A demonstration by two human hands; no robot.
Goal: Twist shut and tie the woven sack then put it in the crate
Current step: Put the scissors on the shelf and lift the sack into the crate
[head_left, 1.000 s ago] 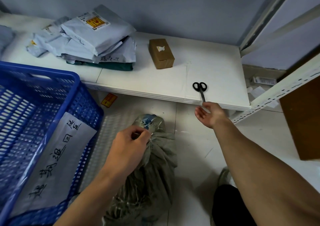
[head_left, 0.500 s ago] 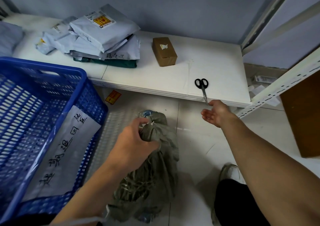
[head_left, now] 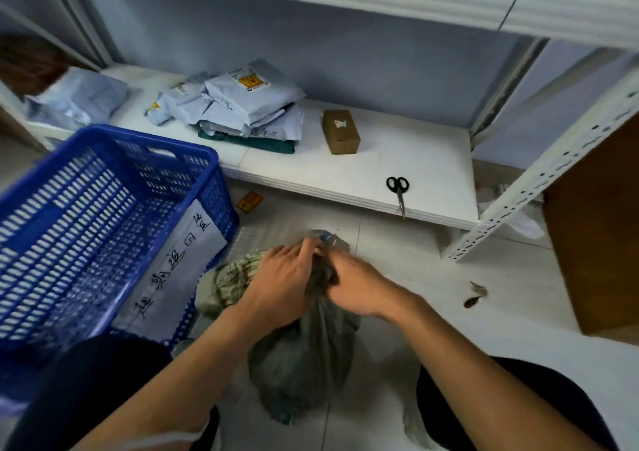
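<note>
Now both hands bunch the grey-green woven sack (head_left: 304,354).

Under your left hand (head_left: 283,284) the sack (head_left: 304,350) is dull grey-green, striped cream-green where folded. Left of it, your crate (head_left: 103,222) is blue lattice with a white handwritten label (head_left: 179,264). Beyond your right hand (head_left: 359,288): black scissors (head_left: 398,188), brown box (head_left: 340,132), pale-blue mailers (head_left: 242,105).

1. A parcel storeroom or courier sorting room: white slotted-steel racking (head_left: 539,177) stands at 2 o'clock, with a low white shelf (head_left: 397,160) across 12 o'clock.
2. Grey courier mailers (head_left: 242,105) with shipping labels are stacked on that shelf, and a small taped cardboard box (head_left: 341,132) sits beside them.
3. A blue plastic crate (head_left: 86,215) carrying a handwritten paper label (head_left: 173,264) sits at 9 o'clock on the tiled floor (head_left: 518,329).
4. Black scissors (head_left: 398,191) lie at the shelf's front edge.
</note>
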